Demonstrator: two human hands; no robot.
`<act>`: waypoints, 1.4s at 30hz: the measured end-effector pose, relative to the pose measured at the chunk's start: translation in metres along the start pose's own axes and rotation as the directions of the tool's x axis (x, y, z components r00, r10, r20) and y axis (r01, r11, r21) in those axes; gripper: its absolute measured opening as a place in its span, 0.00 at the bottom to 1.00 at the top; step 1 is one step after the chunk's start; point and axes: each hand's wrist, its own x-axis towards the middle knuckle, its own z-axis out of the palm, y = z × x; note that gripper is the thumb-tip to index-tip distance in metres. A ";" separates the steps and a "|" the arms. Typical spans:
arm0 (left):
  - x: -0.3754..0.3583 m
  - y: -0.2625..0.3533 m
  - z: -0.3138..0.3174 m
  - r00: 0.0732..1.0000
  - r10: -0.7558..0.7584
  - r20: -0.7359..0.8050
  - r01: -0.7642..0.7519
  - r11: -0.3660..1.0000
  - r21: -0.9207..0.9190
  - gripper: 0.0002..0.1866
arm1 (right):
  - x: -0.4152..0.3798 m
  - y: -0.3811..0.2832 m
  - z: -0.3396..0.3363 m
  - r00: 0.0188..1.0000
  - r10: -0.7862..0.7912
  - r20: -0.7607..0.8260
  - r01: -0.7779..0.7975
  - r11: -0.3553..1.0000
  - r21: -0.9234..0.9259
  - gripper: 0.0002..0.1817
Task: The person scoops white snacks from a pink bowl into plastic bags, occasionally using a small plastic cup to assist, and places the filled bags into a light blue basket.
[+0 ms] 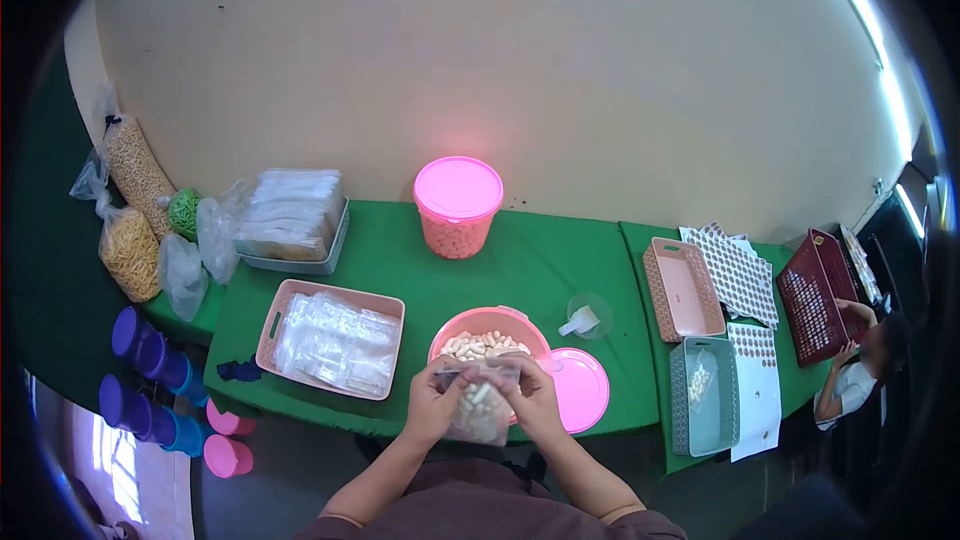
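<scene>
My left hand (436, 404) and my right hand (533, 398) are both closed on the upper part of a clear plastic bag (480, 426), one at each side. Pale, finger-shaped puffed snacks show through the bag's lower part. Just beyond it is an open pink tub (487, 316) holding more of these snacks, its near side partly hidden by my hands and the bag. A round pink lid (583, 390) lies to the right of the tub. Behind that lid, a white scoop (578, 322) rests on a clear round dish or lid.
A beige basket (268, 352) of clear bags sits left, with a grey basket (290, 264) of packets behind. A lidded pink tub (456, 230) stands at the back. Right are a beige basket (685, 290), a green-grey basket (712, 420), sticker sheets (735, 275) and a person (850, 385) by a maroon basket (808, 305).
</scene>
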 end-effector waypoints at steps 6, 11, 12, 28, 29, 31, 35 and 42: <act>-0.001 -0.007 0.004 0.998 -0.019 -0.066 0.017 1.000 -0.026 0.13 | -0.003 0.004 -0.007 0.998 0.055 -0.004 -0.055 0.997 -0.055 0.08; 0.001 -0.002 -0.015 0.978 -0.208 0.001 0.206 0.970 0.129 0.17 | -0.002 -0.002 -0.023 0.986 0.135 0.100 -0.133 0.991 -0.026 0.10; 0.003 -0.008 -0.019 0.980 -0.151 0.131 0.146 0.988 0.040 0.18 | -0.003 -0.006 -0.028 0.981 0.127 0.145 -0.119 0.991 -0.066 0.12; 0.012 -0.146 -0.207 0.914 0.077 -0.399 0.356 0.322 0.877 0.30 | -0.112 0.087 -0.410 -0.106 -0.165 -0.981 0.163 0.970 -0.181 0.25; 0.013 -0.151 -0.208 0.918 0.068 -0.391 0.355 0.296 0.887 0.35 | -0.130 0.104 -0.427 -0.180 -0.161 -0.970 0.111 0.977 -0.183 0.28; 0.015 -0.134 -0.188 0.880 0.035 -0.474 0.456 0.223 0.862 0.40 | -0.135 0.118 -0.411 -0.501 -0.417 -0.759 -0.702 0.708 0.074 0.35; 0.022 -0.125 -0.178 0.780 0.059 -0.622 0.614 0.113 0.781 0.39 | -0.102 0.088 -0.307 -0.195 -0.533 -0.824 -0.795 0.577 -0.185 0.34; 0.026 -0.141 -0.210 0.826 0.061 -0.560 0.520 0.302 0.799 0.25 | -0.043 0.084 -0.188 0.334 -0.429 -0.839 -0.572 0.615 -0.542 0.21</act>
